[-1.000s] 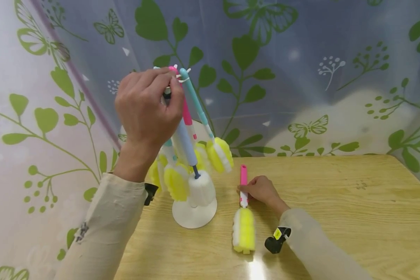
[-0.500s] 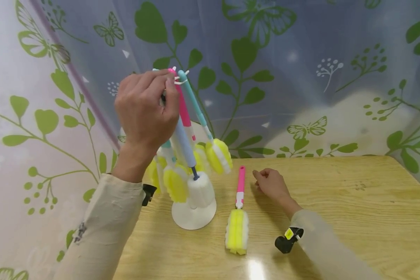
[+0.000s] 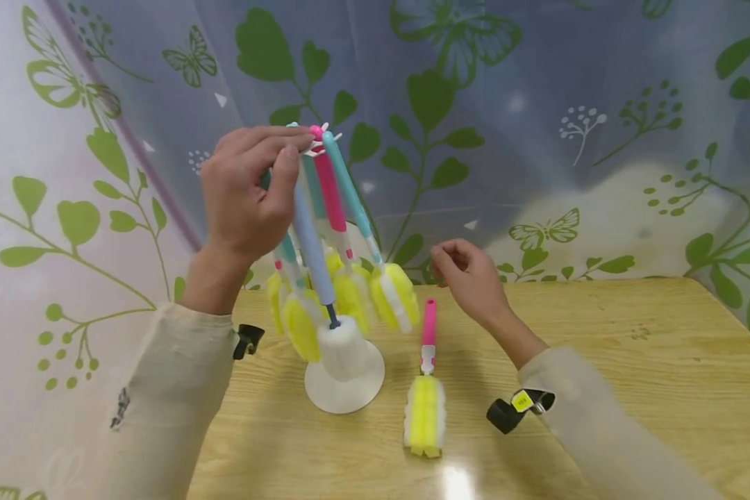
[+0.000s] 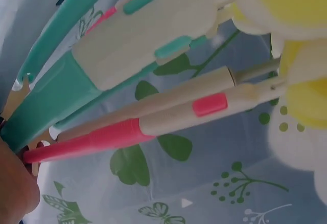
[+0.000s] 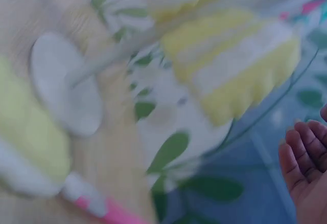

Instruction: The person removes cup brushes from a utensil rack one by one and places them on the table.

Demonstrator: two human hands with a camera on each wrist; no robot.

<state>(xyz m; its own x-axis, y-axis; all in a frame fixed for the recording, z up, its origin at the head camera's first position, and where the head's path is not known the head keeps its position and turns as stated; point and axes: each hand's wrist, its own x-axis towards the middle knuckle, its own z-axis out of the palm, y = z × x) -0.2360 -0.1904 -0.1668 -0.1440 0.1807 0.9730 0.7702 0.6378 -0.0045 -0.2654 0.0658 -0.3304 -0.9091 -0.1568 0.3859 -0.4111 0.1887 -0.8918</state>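
Note:
My left hand (image 3: 244, 187) grips the top of a white brush rack (image 3: 317, 397), its fingers reaching over the hooks and its thumb below. Several sponge bottle brushes hang there, heads down. The nearest has a blue handle (image 3: 312, 243) that passes behind the thumb and a white sponge head. In the left wrist view, a teal handle (image 4: 51, 101) and a pink handle (image 4: 92, 141) run up to the hand. My right hand (image 3: 471, 281) is raised to the right of the rack, fingers loosely bent and holding nothing. Below it, a pink-handled bottle brush (image 3: 424, 413) lies on the table.
The wooden table (image 3: 600, 361) meets a curtain (image 3: 525, 139) printed with leaves and butterflies at its back edge. A black wrist camera (image 3: 506, 414) sits by the right sleeve, another by the left sleeve.
My right hand has let go of the pink-handled brush, which now lies on the table, and has lifted up and away. My left hand has moved slightly left, uncovering more of the hooks.

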